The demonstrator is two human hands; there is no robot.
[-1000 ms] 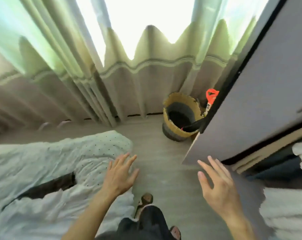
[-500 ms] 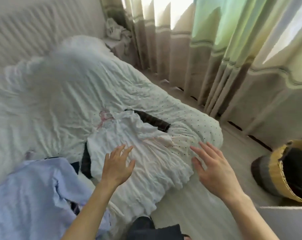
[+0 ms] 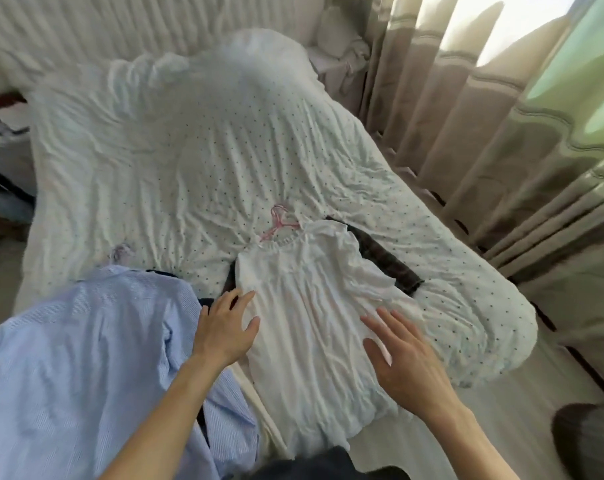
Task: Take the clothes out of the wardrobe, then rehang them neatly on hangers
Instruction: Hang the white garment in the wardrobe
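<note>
White garment [image 3: 311, 323] lies flat on bed [image 3: 189, 150], directly under and ahead of L hand [image 3: 224, 327] and R hand [image 3: 408, 358]. Bed w/ dotted sheet extends far fwd and out past both hands. Curtain [image 3: 484, 133] hangs well off to the R-hand side. Blue striped shirt [image 3: 68, 358] is spread outboard of L hand, its edge just beside the L forearm.

White garment sits between the two hands. Hem end is nearest the wrists, at the bed edge; neckline end is farthest fwd. Long axis thus runs away from the hands, far end tilted slightly toward the L side. Dark garment [image 3: 387, 263] lies partly under it and shows fwd of R hand.

- L hand: released, fingers straight and spread, at the garment's L edge. Contact w/ cloth cannot be confirmed.
- R hand: released, fingers extended, palm down over the garment's lower R part. Holds nothing.

Pink hanger [image 3: 280, 225] lies at the far end of the axis, hook pointing away from the hands. Its arms appear to enter the neckline. Whether it is seated in the shoulders cannot be told.

Assessment: L fingertips [image 3: 249, 294] are nearer the neckline and hanger than R. Next move likely calls for a fwd reach along the axis, L hand to hanger/neck, R hand steadying the body. Risk: lifting by cloth alone may slip garment off hanger.
</note>
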